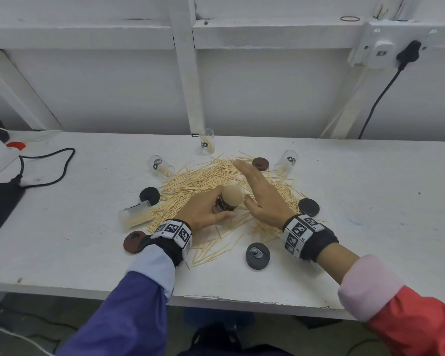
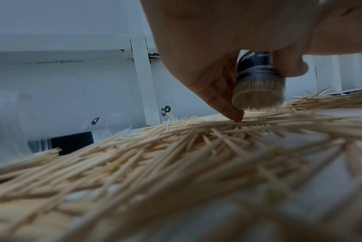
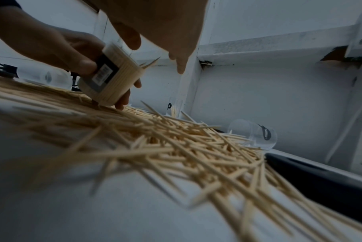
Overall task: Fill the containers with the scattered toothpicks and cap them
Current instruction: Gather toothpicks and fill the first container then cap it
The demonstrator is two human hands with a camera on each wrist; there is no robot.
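The left hand (image 1: 203,210) grasps a full toothpick container (image 1: 229,199) with curled fingers and thumb, holding it tilted just above the scattered toothpicks (image 1: 198,181) on the white table (image 1: 370,201); the right hand (image 1: 262,194) hovers just beside it, fingers straight and released, holding nothing; clear containers lie around the pile, one (image 1: 207,141) upright at the back; dark caps (image 1: 258,255) sit nearby.

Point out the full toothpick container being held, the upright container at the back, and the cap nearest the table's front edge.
full toothpick container (image 1: 231,196): head view, toothpick tips.
upright container (image 1: 207,143): head view, clear wall.
cap (image 1: 258,256): head view, top face.
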